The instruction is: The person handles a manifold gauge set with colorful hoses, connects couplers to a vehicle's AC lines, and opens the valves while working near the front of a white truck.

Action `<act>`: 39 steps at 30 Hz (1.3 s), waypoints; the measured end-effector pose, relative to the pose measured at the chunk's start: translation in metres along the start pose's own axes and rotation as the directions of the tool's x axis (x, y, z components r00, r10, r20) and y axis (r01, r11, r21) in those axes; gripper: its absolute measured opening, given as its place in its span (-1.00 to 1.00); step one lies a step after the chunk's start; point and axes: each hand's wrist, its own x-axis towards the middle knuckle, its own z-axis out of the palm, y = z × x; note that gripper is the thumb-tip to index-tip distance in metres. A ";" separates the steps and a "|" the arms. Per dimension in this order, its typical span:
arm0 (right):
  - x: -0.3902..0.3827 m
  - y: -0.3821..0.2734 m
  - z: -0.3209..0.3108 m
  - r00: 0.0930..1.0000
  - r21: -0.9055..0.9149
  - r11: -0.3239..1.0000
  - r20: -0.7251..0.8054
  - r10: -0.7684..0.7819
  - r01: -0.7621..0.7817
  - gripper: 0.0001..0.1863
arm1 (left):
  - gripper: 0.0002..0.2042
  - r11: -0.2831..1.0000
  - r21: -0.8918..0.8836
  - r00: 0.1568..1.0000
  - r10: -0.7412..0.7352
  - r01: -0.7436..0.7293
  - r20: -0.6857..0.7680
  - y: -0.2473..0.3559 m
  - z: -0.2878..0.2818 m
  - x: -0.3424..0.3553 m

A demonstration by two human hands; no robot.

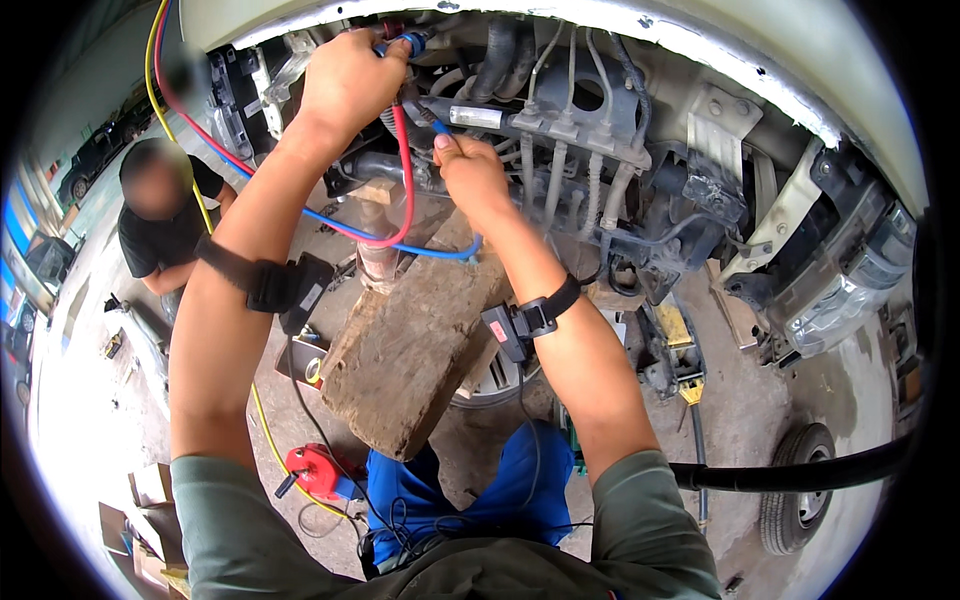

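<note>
My left hand [350, 82] is closed around a fitting with a blue knob [408, 44], high in the opened front of a vehicle. A red part shows just beyond its fingers. From below that hand a red hose [406, 170] hangs in a loop. Lower and to the right, my right hand [472, 178] is closed, its thumb against a small blue hose fitting [440, 127]. A blue hose [430, 250] runs behind my right forearm toward it. Metal pipes [557, 180] and a dark bracket [590, 140] lie to the right of my right hand.
A thick wooden block [410, 350] stands before my knees. A yellow hose [262, 420] runs down to a red device [318, 470]. Right are a headlight [850, 290], a jack [680, 345] and a tyre [795, 500]. Another person [165, 220] is at the left.
</note>
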 end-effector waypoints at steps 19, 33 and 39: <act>0.003 -0.007 -0.002 0.996 0.023 0.998 -0.057 0.063 -0.062 -0.62 | -0.38 0.990 -0.108 0.992 -0.099 0.091 -0.074 -0.013 0.022 0.002; 0.018 0.006 0.006 0.977 -0.023 0.999 -0.215 0.016 -0.021 -0.61 | -0.43 0.800 -0.464 0.921 -0.283 0.381 0.269 -0.023 0.020 -0.001; 0.016 0.008 0.005 0.981 -0.053 0.999 -0.193 0.000 -0.010 -0.60 | -0.40 0.672 -0.656 0.938 -0.221 0.344 0.267 -0.030 0.029 -0.006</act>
